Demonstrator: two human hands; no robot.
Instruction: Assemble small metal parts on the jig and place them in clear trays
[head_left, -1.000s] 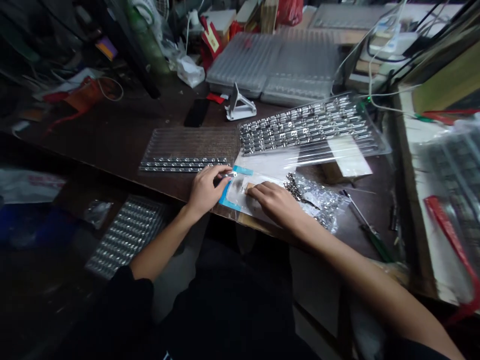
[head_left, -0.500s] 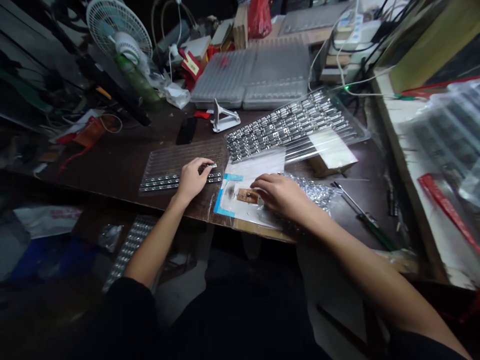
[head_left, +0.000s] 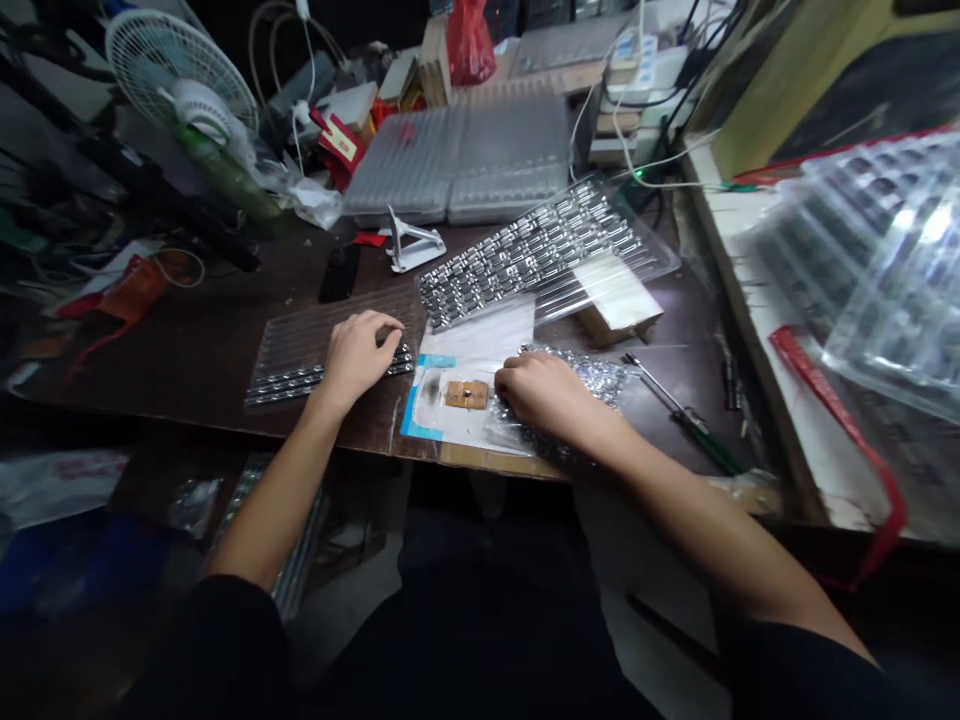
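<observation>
My left hand [head_left: 361,355] is over a clear ribbed tray [head_left: 300,335] whose near rows hold shiny metal parts. Its thumb and fingertips are pinched together near the tray's right end; whatever is between them is too small to make out. My right hand [head_left: 536,385] has its fingers curled together at the left edge of a pile of small metal pieces [head_left: 600,375]; its fingertips are hidden. Left of it, a small brown block [head_left: 466,394] with a dark spot lies on a white sheet [head_left: 487,335] edged with blue tape [head_left: 412,408].
Behind the sheet, a tray of metal parts [head_left: 517,255] rests partly on a white-topped box [head_left: 619,295]. A white stand [head_left: 412,245] and closed clear trays [head_left: 510,150] are farther back. A green-handled screwdriver [head_left: 701,435] lies at right, a fan [head_left: 184,80] at back left.
The view has shifted to the right. My right hand has moved away from the brown block to the metal pile, its fingers more curled. The small metal part at my left fingertips no longer shows.
</observation>
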